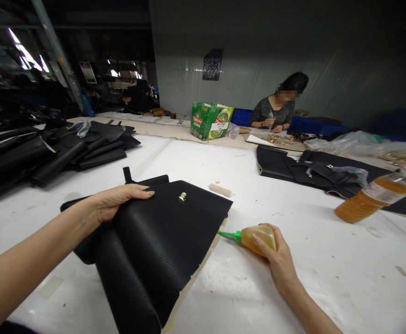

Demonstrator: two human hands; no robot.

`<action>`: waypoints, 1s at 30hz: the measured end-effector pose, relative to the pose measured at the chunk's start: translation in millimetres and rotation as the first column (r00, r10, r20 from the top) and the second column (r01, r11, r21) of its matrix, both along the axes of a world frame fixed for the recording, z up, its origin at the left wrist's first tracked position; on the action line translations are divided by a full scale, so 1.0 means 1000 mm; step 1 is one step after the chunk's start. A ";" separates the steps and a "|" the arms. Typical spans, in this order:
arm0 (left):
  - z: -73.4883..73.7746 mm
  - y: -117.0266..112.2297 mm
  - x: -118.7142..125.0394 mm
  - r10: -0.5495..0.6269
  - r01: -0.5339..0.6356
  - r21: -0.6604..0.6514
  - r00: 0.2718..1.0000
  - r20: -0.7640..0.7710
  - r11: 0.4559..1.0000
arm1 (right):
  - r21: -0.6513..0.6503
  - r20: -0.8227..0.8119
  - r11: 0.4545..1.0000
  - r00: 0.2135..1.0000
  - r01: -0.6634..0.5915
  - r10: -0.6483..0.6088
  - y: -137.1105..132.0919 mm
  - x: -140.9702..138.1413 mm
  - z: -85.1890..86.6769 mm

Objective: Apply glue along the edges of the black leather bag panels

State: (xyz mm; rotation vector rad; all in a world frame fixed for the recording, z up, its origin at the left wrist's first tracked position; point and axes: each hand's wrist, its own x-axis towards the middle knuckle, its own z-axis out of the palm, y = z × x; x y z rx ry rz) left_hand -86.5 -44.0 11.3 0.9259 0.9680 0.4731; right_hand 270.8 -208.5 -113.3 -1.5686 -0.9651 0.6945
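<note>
My left hand (121,199) grips a black leather bag piece (164,232) from its far left side, thumb on top and fingers underneath. A small gold clasp (182,196) sits on the piece near its far edge. In my right hand (275,250) is a squeeze glue bottle (258,237) of yellowish liquid, fingers wrapped round its body. Its green nozzle points left, with the tip at the pale right edge of the leather. Whether liquid is coming out cannot be made out.
Black leather pieces are piled at the left (84,144); more lie at the right (293,167). An amber-filled plastic bottle (373,197) stands tilted in view near them. A green carton (211,121) is at the back. Beyond it a person (275,109) works with small parts.
</note>
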 end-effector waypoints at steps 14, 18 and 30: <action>0.006 0.004 0.016 -0.054 0.052 -0.043 0.998 -0.038 0.998 | 0.063 -0.084 0.994 0.993 0.090 -0.085 0.010 0.019 0.011; 0.005 0.008 0.017 -0.042 0.038 -0.051 0.997 -0.063 0.998 | 0.039 -0.026 0.996 0.996 0.084 -0.083 0.013 0.017 0.007; 0.001 0.010 0.014 -0.006 0.005 0.011 1.000 0.012 1.000 | -0.056 -0.109 0.997 0.993 -0.059 0.052 -0.020 -0.024 0.021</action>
